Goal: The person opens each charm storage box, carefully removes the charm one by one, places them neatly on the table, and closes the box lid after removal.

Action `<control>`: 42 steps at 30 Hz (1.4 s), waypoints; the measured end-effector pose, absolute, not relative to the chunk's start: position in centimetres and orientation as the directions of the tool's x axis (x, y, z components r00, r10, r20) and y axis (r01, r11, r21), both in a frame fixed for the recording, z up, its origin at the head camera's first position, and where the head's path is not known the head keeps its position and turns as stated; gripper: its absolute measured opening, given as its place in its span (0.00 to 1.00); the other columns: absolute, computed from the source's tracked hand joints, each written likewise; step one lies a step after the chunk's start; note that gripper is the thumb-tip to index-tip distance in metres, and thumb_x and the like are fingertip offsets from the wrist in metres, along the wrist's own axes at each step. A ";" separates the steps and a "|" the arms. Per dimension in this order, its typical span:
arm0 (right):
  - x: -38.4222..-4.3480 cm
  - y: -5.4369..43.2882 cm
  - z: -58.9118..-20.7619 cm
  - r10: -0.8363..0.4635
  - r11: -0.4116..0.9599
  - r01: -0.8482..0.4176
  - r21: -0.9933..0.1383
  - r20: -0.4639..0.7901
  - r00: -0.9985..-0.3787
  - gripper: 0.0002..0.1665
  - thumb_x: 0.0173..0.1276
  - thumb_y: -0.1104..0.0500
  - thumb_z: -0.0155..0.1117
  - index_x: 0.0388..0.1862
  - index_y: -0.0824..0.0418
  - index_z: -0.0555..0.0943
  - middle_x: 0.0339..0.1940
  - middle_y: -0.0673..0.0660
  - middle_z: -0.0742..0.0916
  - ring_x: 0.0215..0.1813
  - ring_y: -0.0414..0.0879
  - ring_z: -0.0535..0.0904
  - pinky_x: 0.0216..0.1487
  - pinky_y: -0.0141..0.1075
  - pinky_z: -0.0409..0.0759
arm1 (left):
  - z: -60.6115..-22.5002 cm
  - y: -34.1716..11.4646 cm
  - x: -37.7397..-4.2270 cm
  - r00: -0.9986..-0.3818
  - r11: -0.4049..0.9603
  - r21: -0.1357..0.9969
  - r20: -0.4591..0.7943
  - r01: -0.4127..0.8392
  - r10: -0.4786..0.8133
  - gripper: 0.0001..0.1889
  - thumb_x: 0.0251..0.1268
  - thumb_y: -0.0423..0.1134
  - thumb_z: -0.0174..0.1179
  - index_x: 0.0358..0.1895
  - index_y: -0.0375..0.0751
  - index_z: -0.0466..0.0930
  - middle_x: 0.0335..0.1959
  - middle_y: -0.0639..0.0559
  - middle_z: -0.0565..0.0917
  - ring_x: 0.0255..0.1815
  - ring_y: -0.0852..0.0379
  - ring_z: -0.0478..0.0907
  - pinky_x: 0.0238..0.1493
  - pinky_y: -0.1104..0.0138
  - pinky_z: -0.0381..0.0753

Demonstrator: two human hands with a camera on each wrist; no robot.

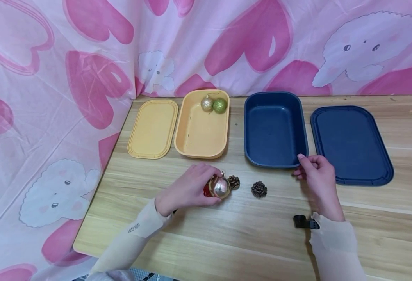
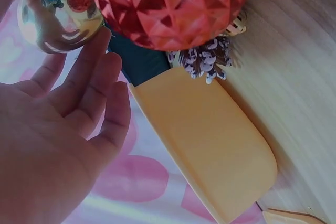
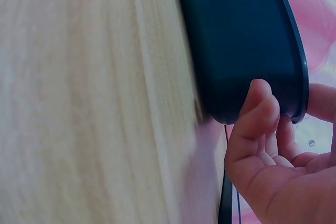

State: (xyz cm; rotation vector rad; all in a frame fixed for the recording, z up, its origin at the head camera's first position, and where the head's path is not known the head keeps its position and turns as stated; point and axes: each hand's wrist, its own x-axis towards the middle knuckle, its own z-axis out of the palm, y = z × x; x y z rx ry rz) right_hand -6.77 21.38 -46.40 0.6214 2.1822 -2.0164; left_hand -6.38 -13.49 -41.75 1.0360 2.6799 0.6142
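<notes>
My left hand [image 1: 193, 186] holds a shiny gold Christmas ball [image 1: 220, 188] between thumb and fingers, low over the table. Right beside it is a red faceted ball [image 2: 170, 3], mostly hidden by the hand in the head view. A pine cone [image 1: 234, 182] sits just right of the gold ball, and a second pine cone [image 1: 259, 189] lies farther right. At the near right corner of the dark blue box [image 1: 276, 162], my right hand [image 1: 318, 175] pinches the rim, thumb on top and fingers below.
Left of the blue box stands a yellow box [image 1: 202, 136], with a pale gold glitter ball [image 1: 207, 104] and a green glitter ball [image 1: 220, 105] inside. A yellow lid [image 1: 153, 128] lies at the left, a blue lid [image 1: 351, 144] at the right. Behind hangs a pink curtain [image 1: 191, 43].
</notes>
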 end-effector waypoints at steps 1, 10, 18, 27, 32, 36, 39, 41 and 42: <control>-6.8 21.4 -46.4 0.223 0.036 0.363 -0.931 -0.347 -0.911 0.18 0.68 0.45 0.62 0.39 0.58 0.71 0.21 0.43 0.86 0.24 0.36 0.84 0.27 0.27 0.82 | -41.8 -13.5 -6.3 -0.733 0.668 0.448 -0.040 0.595 0.679 0.31 0.46 0.56 0.72 0.52 0.49 0.74 0.47 0.56 0.80 0.50 0.58 0.72 0.52 0.62 0.71; -6.8 21.4 -46.5 0.224 0.056 0.362 -0.930 -0.342 -0.913 0.18 0.68 0.45 0.61 0.39 0.58 0.71 0.20 0.43 0.86 0.23 0.36 0.84 0.27 0.27 0.82 | -42.1 -13.2 -6.0 -0.714 0.667 0.401 -0.044 0.628 0.699 0.30 0.46 0.58 0.72 0.52 0.50 0.74 0.46 0.61 0.80 0.49 0.59 0.71 0.51 0.63 0.70; -6.9 21.4 -46.5 0.225 0.026 0.369 -0.929 -0.355 -0.908 0.18 0.68 0.45 0.62 0.39 0.58 0.71 0.20 0.43 0.86 0.23 0.36 0.84 0.27 0.27 0.82 | -42.2 -12.9 -5.7 -0.695 0.677 0.359 -0.098 0.643 0.712 0.31 0.48 0.63 0.68 0.52 0.50 0.74 0.47 0.61 0.81 0.52 0.60 0.71 0.54 0.63 0.69; -6.8 21.4 -46.4 0.223 0.026 0.384 -0.923 -0.369 -0.902 0.19 0.68 0.44 0.62 0.39 0.58 0.71 0.21 0.44 0.87 0.24 0.36 0.84 0.27 0.27 0.82 | -42.4 -12.7 -5.5 -0.674 0.663 0.333 -0.102 0.670 0.732 0.31 0.46 0.64 0.68 0.51 0.50 0.75 0.45 0.60 0.81 0.51 0.59 0.72 0.51 0.64 0.69; -6.8 21.5 -46.4 0.220 0.023 0.391 -0.920 -0.377 -0.900 0.19 0.67 0.44 0.62 0.39 0.58 0.71 0.21 0.44 0.86 0.24 0.36 0.84 0.28 0.27 0.82 | -42.5 -12.5 -5.4 -0.663 0.662 0.309 -0.117 0.683 0.739 0.30 0.48 0.65 0.66 0.50 0.52 0.75 0.44 0.61 0.80 0.50 0.60 0.71 0.52 0.64 0.68; -6.8 21.5 -46.5 0.221 0.039 0.391 -0.920 -0.373 -0.901 0.19 0.68 0.43 0.61 0.39 0.57 0.71 0.21 0.44 0.86 0.24 0.36 0.84 0.28 0.27 0.82 | -42.6 -12.5 -5.2 -0.658 0.662 0.285 -0.126 0.693 0.742 0.29 0.49 0.66 0.65 0.50 0.53 0.76 0.44 0.61 0.80 0.50 0.60 0.71 0.52 0.64 0.68; -6.8 21.5 -46.5 0.219 0.050 0.387 -0.921 -0.368 -0.904 0.19 0.68 0.43 0.61 0.39 0.58 0.71 0.21 0.44 0.86 0.24 0.36 0.84 0.28 0.27 0.82 | -42.7 -12.4 -5.2 -0.655 0.661 0.276 -0.126 0.698 0.745 0.29 0.49 0.65 0.66 0.50 0.53 0.76 0.44 0.61 0.81 0.50 0.60 0.72 0.52 0.63 0.68; -6.8 21.5 -46.5 0.217 0.053 0.384 -0.922 -0.365 -0.905 0.19 0.68 0.43 0.61 0.39 0.58 0.71 0.21 0.44 0.86 0.24 0.36 0.84 0.28 0.27 0.82 | -42.6 -12.3 -5.2 -0.653 0.660 0.270 -0.129 0.701 0.746 0.29 0.48 0.66 0.66 0.50 0.52 0.77 0.44 0.60 0.81 0.50 0.59 0.72 0.53 0.63 0.69; -6.8 21.5 -46.5 0.216 0.054 0.383 -0.922 -0.364 -0.906 0.19 0.68 0.43 0.61 0.39 0.58 0.72 0.21 0.44 0.86 0.24 0.36 0.84 0.28 0.27 0.82 | -42.6 -12.3 -5.2 -0.651 0.660 0.266 -0.135 0.702 0.747 0.30 0.48 0.66 0.66 0.51 0.52 0.77 0.44 0.60 0.81 0.50 0.59 0.72 0.53 0.63 0.69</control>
